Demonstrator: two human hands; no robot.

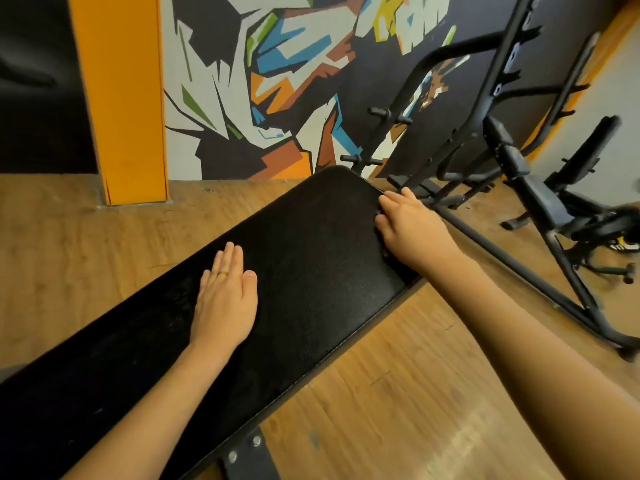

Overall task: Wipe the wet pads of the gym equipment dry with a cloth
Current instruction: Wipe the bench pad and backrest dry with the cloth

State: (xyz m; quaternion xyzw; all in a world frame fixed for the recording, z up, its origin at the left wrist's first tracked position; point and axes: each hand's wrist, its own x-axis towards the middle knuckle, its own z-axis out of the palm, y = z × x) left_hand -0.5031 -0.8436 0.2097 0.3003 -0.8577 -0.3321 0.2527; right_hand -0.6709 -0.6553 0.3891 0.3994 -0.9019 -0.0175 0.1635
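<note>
While both hands rest on the long black pad (311,271), no cloth shows plainly anywhere in view. The pad, the padded surface of a gym bench, runs diagonally from 7 o'clock to 1 o'clock. Its rounded far end lies close to a painted wall (277,81).

The left hand (225,296) lies flat on the pad just off centre, toward 8 o'clock. Its fingers are straight and together, with a gold ring (225,273) on one of them. Its grip is released and holds nothing.

The right hand (412,230) sits toward 2 o'clock, on the pad's right edge near the far end, with the thumb on top and the fingers reaching along the rim. A small dark bluish scrap (379,213) peeks out between thumb and forefinger. It may be a corner of the cloth under the palm, but against the black pad I cannot tell, so whether this grip is grasping anything is unclear.

The pad has a dull, speckled sheen from the centre toward 4 o'clock, which could be moisture.

The step in hand looks like wiping the far right edge while the left hand braces. The next move likely calls for drawing the right hand back toward 7 o'clock in flat, overlapping strokes. The left hand would need to lift so the patch beneath it gets dried.

Around the bench are a wooden floor (415,393), an orange pillar (121,98) at 11 o'clock and a black metal rack (485,109) at 2 o'clock.
</note>
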